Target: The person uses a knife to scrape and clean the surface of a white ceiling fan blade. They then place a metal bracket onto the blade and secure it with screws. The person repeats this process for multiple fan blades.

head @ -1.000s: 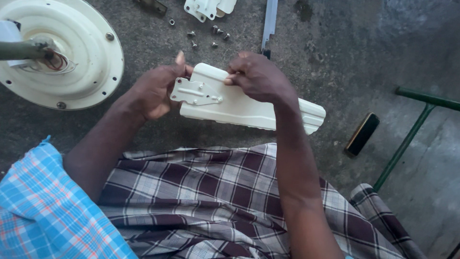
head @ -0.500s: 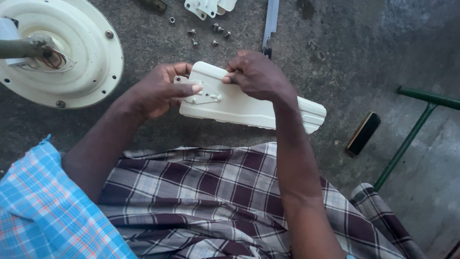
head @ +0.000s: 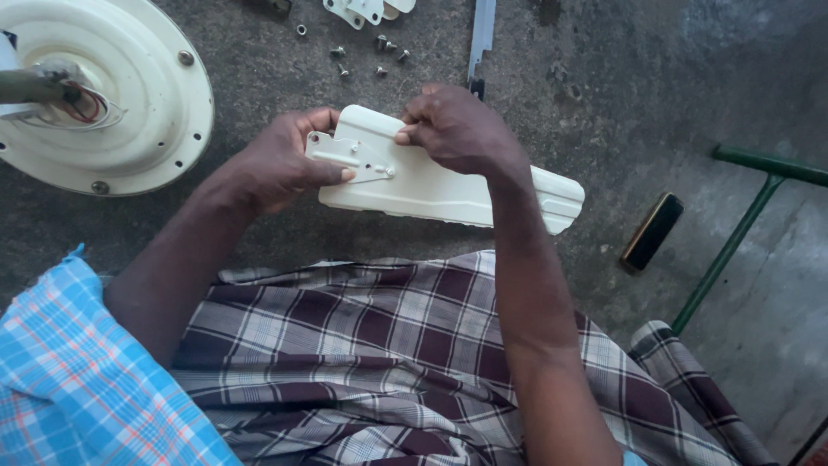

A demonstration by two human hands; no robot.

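Head view: fan blade [head: 466, 190] lies left-right, bracket end left

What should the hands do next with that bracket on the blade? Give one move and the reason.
Probably seat a screw. The left hand presses the metal bracket flat on the cream fan blade, while the right hand pinches at the bracket's edge. Loose screws lie on the floor just beyond, so picking one up and starting it in a bracket hole seems the likely step.
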